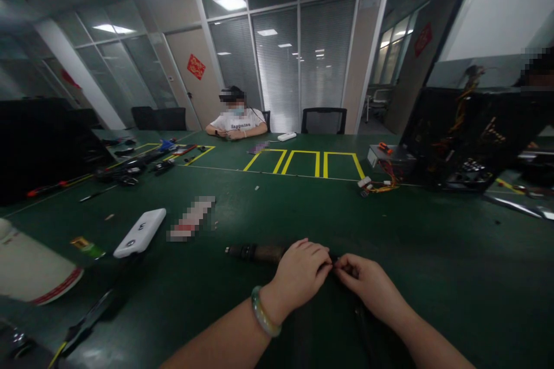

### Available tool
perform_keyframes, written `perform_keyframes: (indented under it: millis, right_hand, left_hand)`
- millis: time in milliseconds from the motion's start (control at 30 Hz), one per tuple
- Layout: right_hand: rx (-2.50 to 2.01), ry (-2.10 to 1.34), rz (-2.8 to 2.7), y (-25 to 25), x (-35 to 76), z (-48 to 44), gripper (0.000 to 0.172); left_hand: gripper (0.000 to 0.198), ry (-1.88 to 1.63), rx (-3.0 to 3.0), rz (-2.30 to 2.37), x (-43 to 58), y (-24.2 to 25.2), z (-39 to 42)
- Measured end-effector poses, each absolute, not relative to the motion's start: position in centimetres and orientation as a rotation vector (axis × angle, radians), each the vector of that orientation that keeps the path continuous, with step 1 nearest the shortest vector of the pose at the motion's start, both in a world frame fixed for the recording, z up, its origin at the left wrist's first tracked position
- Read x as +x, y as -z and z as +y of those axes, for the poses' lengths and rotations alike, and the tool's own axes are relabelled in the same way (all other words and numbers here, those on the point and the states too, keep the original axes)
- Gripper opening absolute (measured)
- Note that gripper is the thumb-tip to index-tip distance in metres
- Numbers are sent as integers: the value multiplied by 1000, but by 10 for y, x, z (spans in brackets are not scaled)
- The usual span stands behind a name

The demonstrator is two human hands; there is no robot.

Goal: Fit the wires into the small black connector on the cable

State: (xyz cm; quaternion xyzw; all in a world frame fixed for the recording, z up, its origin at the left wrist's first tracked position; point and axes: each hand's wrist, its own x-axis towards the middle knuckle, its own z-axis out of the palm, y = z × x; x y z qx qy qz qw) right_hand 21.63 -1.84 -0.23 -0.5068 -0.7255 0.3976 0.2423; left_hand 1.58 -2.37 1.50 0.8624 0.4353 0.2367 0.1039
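Observation:
Both my hands rest low on the green table [268,202], fingertips meeting in a pinch. My left hand [300,271], with a pale green bangle [265,312] on the wrist, is closed on a small dark item I cannot make out. My right hand [367,282] pinches the same spot from the right. A dark cylindrical tool handle [255,252] lies on the table just behind my left hand. A dark flat thing lies under my wrists, hard to see.
A white power strip [139,233] and a small yellow-green packet [86,246] lie at left, a white-and-red cloth [30,271] at the far left. An open computer case [471,132] with wires stands at right. A person [236,121] sits across the table, behind yellow tape boxes [303,162].

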Motion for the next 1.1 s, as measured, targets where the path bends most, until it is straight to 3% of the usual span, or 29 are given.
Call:
perform_keyframes:
  millis: [1100]
  right_hand:
    - [-1388,-1112,-1981,2,216,-18,14]
  left_hand:
    - [5,-696,2552,1359,19,-17,-24]
